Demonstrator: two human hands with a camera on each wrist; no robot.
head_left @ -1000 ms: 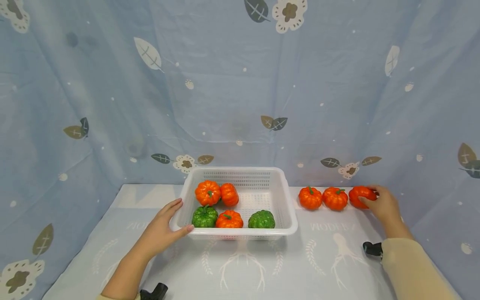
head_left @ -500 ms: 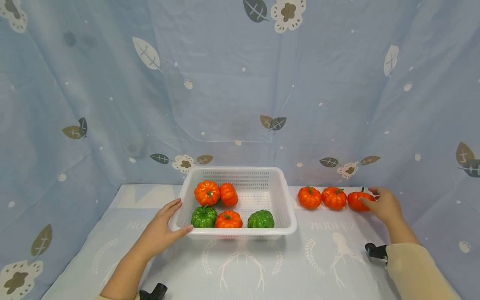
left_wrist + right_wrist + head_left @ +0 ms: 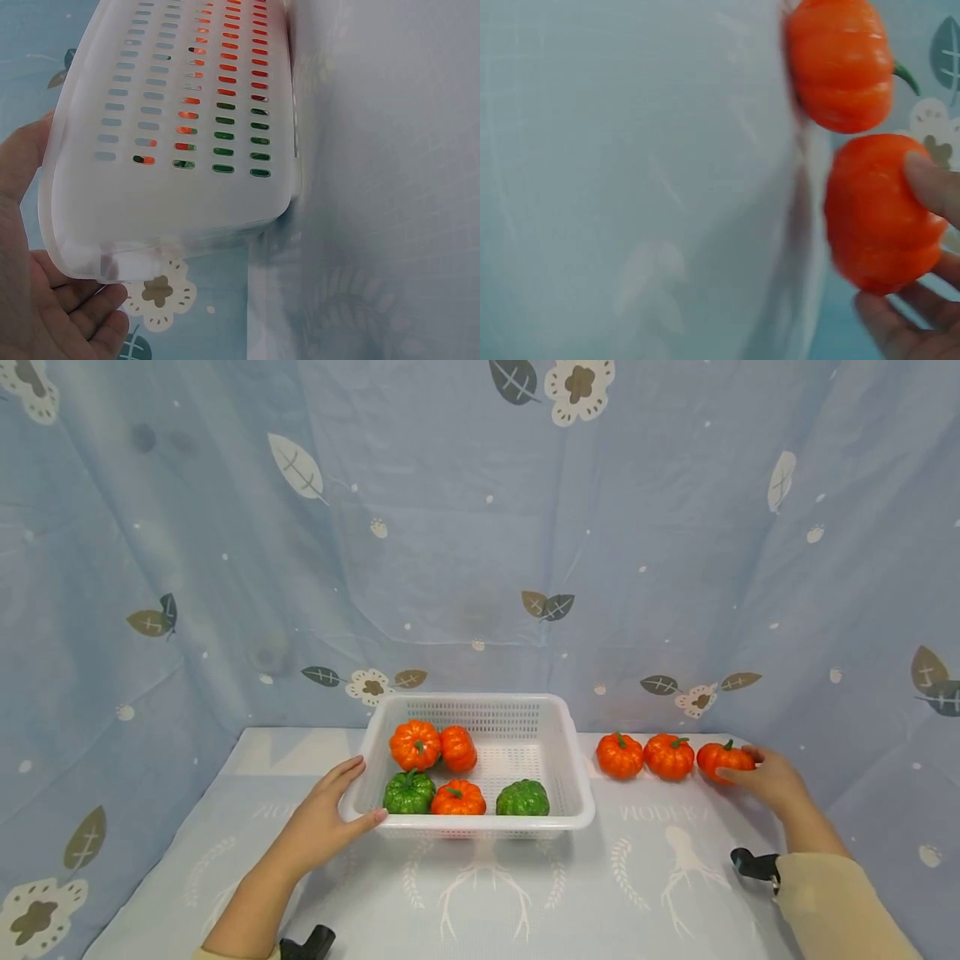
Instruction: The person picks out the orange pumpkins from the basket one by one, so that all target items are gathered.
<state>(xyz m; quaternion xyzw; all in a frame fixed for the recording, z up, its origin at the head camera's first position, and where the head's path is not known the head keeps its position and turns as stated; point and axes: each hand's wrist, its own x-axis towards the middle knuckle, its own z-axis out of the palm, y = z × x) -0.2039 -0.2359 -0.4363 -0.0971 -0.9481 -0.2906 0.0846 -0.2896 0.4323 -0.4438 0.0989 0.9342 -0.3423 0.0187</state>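
Pinching an orange pumpkin (image 3: 723, 758) in the right hand (image 3: 776, 782), left hand (image 3: 322, 818) resting on a white basket (image 3: 480, 821).
Right thumb's on the pumpkin's near side, fingers curved round the other side, and it's all over at 3 o'clock from the basket, by the far edge of the table (image 3: 600, 877). Left hand's pretty wide open, thumb and fingers spread across the basket's corner around 8 o'clock. Two more orange pumpkins (image 3: 670, 757) sit in line just beside the held one, on its 9 o'clock side. Inside the basket: three orange pumpkins (image 3: 415, 746) at roughly 10, 11 and 6 o'clock, plus two green pumpkins (image 3: 522, 798) at 8 and 4. Blue leaf-and-flower curtain (image 3: 450, 543) hangs behind at 12.
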